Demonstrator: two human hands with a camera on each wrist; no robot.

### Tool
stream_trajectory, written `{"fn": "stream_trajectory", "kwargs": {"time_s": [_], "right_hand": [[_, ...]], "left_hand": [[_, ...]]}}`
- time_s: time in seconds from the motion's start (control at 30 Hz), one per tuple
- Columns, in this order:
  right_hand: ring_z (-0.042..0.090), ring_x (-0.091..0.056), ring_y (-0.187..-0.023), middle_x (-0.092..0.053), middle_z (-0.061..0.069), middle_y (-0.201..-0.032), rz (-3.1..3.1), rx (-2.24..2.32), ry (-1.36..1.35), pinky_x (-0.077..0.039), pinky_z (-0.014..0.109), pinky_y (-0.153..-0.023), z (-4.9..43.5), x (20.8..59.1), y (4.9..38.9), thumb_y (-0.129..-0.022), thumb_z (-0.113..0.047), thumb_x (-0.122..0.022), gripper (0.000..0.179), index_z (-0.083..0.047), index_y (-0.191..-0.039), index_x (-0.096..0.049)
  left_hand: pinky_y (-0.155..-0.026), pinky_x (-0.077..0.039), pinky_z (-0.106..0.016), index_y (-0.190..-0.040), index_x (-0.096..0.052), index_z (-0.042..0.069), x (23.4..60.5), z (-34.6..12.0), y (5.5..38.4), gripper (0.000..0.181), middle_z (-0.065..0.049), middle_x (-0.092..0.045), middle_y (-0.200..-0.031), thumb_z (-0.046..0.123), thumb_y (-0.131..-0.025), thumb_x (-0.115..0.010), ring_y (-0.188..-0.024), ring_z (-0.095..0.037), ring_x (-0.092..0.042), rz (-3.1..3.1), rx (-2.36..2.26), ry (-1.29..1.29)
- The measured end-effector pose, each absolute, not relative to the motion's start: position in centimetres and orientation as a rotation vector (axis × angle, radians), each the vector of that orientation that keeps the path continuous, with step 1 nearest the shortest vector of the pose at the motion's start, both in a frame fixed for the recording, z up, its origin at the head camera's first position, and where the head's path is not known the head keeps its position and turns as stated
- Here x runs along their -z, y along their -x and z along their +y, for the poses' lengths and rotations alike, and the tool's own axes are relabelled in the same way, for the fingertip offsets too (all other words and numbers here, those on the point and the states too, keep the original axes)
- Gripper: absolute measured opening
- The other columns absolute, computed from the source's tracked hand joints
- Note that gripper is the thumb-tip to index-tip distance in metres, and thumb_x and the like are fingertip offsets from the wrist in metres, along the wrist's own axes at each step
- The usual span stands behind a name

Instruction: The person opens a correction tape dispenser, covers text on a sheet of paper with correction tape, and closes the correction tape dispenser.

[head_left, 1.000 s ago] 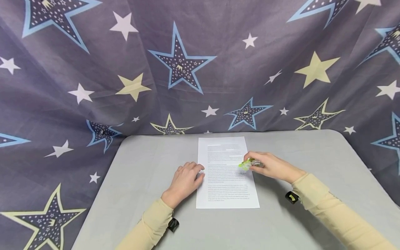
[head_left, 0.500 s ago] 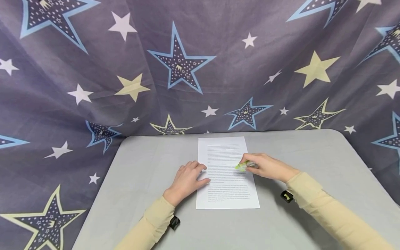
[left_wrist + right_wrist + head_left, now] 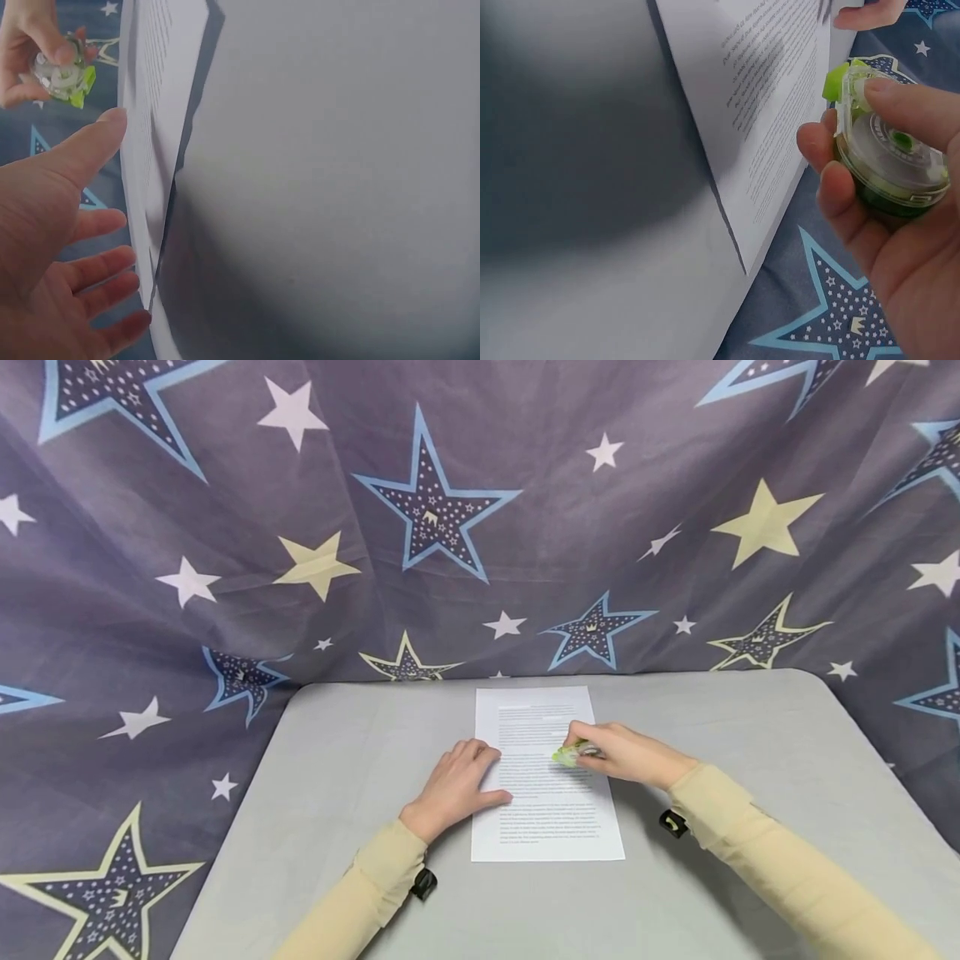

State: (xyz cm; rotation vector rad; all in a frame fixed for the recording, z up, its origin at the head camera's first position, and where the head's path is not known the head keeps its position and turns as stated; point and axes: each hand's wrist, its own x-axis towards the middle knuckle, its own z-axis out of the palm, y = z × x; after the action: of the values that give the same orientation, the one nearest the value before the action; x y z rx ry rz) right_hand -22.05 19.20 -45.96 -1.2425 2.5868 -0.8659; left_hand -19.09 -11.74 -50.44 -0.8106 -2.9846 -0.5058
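Note:
A white printed sheet of paper (image 3: 547,827) lies on the grey table. My right hand (image 3: 626,755) grips a clear and lime-green correction tape dispenser (image 3: 567,754) over the middle of the sheet, its green tip pointing left. In the right wrist view the thumb presses on the side of the dispenser (image 3: 896,146) and the fingers curl round its round body, with a tape reel visible inside. My left hand (image 3: 456,785) rests at the sheet's left edge with thumb and fingers spread; in the left wrist view its fingers (image 3: 105,270) extend relaxed toward the paper (image 3: 161,112).
The grey table (image 3: 360,752) reaches back to a dark curtain (image 3: 540,543) printed with stars. Black wrist cameras (image 3: 424,883) sit under both beige sleeves (image 3: 720,802). The right hand casts a shadow on the table.
My right hand has moved left with the correction tape dispenser, from the sheet's right side toward its middle. The left hand has shifted slightly right, its thumb now farther over the paper.

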Motion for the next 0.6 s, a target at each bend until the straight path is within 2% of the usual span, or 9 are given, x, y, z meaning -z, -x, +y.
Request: {"fn": "stream_trajectory", "kwargs": {"time_s": [0.17,0.3,0.43,0.6], "right_hand": [[0.011,-0.07,-0.094,-0.076,0.0,-0.11,2.571,0.865,1.275,-0.058,0.033,-0.08,18.3,46.2,22.7,-0.097,-0.004,-0.072,0.018,-0.012,-0.109,-0.062],[0.014,-0.071,-0.097,-0.076,0.0,-0.108,2.561,0.858,1.36,-0.058,0.034,-0.083,17.5,46.5,23.3,-0.096,-0.003,-0.071,0.015,-0.011,-0.105,-0.063],[0.018,-0.073,-0.099,-0.076,0.002,-0.109,2.583,0.865,1.36,-0.059,0.037,-0.086,16.9,46.3,23.6,-0.096,-0.002,-0.072,0.016,-0.011,-0.104,-0.063],[0.015,-0.07,-0.094,-0.075,0.0,-0.107,2.628,0.862,1.292,-0.058,0.037,-0.082,16.8,46.2,24.0,-0.096,-0.001,-0.071,0.017,-0.013,-0.104,-0.062]], "left_hand": [[-0.103,-0.046,-0.051,-0.14,-0.06,0.003,50.6,-11.5,19.6,0.077,-0.017,-0.057,-0.136,0.051,-0.085,-0.083,-0.126,-0.035,-0.054,-3.005,0.5,0.846],[-0.11,-0.043,-0.051,-0.144,-0.056,0.0,50.8,-11.2,19.6,0.081,-0.021,-0.053,-0.142,0.052,-0.087,-0.081,-0.133,-0.038,-0.05,-3.031,0.474,0.854],[-0.112,-0.041,-0.05,-0.146,-0.054,-0.003,50.9,-11.0,19.6,0.083,-0.024,-0.052,-0.144,0.052,-0.088,-0.08,-0.135,-0.039,-0.049,-3.05,0.467,0.844],[-0.112,-0.042,-0.049,-0.146,-0.053,-0.004,50.9,-10.8,19.6,0.085,-0.024,-0.052,-0.144,0.051,-0.088,-0.081,-0.135,-0.039,-0.049,-3.064,0.464,0.832]]}}
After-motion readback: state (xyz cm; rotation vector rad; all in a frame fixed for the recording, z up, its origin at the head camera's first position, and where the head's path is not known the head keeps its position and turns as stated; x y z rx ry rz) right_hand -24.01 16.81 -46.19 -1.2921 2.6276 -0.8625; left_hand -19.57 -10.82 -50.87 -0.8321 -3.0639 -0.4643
